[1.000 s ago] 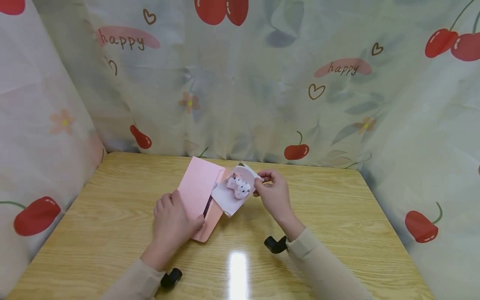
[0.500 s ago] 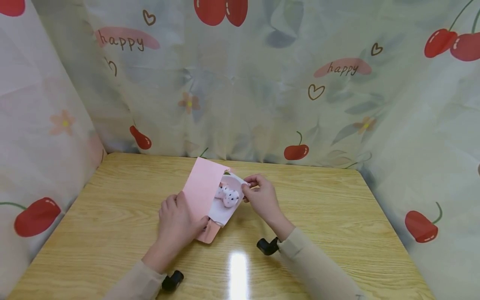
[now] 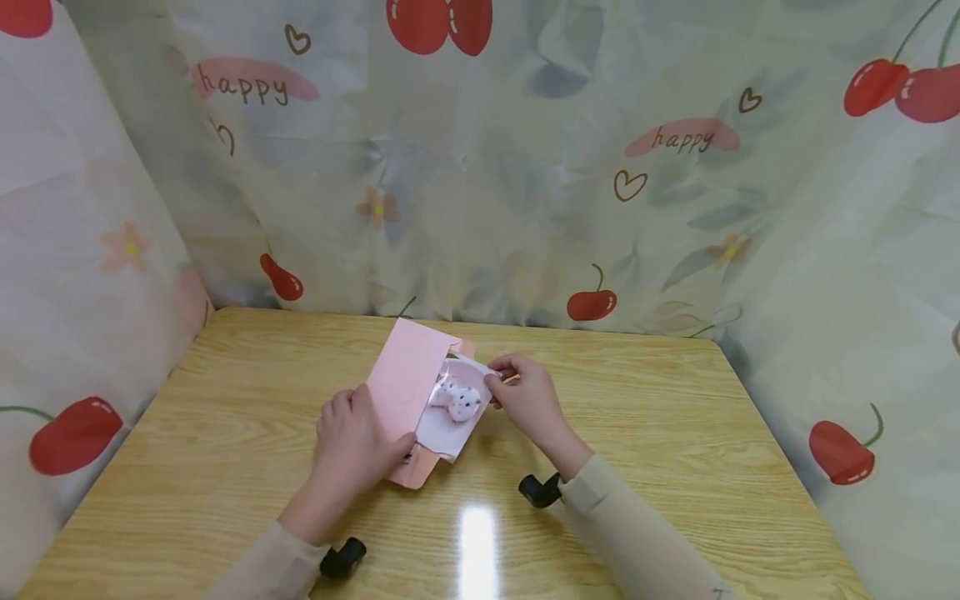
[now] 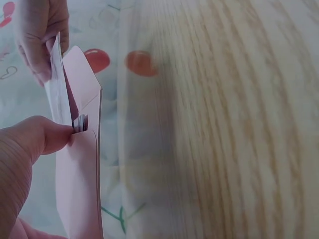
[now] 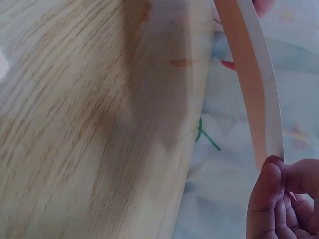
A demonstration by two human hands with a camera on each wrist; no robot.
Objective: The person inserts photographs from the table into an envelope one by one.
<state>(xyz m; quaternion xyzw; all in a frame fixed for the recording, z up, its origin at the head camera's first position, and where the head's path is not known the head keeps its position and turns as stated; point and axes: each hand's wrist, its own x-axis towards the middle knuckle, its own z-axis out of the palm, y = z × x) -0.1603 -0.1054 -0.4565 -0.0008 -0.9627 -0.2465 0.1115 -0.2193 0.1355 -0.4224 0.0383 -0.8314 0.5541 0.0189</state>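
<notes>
My left hand (image 3: 351, 442) grips a pink envelope (image 3: 408, 367) along its lower left side, thumb at the opening's edge. In the left wrist view that thumb presses beside the mouth of the envelope (image 4: 79, 184), where something thin and greyish shows inside. A white card (image 3: 457, 408) with a printed picture of two spotted white figures sits partly in the envelope, its left part hidden. My right hand (image 3: 531, 400) pinches the card's upper right corner between thumb and fingers. The right wrist view shows the card (image 5: 266, 79) edge-on, slightly bowed, with the orange-pink flap (image 5: 244, 74) behind it.
A wood-grain table (image 3: 675, 433) lies under the hands, with a bright light reflection near its front. Cloth curtains (image 3: 480, 183) printed with cherries and "happy" enclose the back and both sides. A black wrist-mounted piece (image 3: 538, 492) juts from the right sleeve.
My right hand has moved left with the card, which now lies deeper in the envelope than a second ago. The envelope has shifted slightly right; little differs in the last half second.
</notes>
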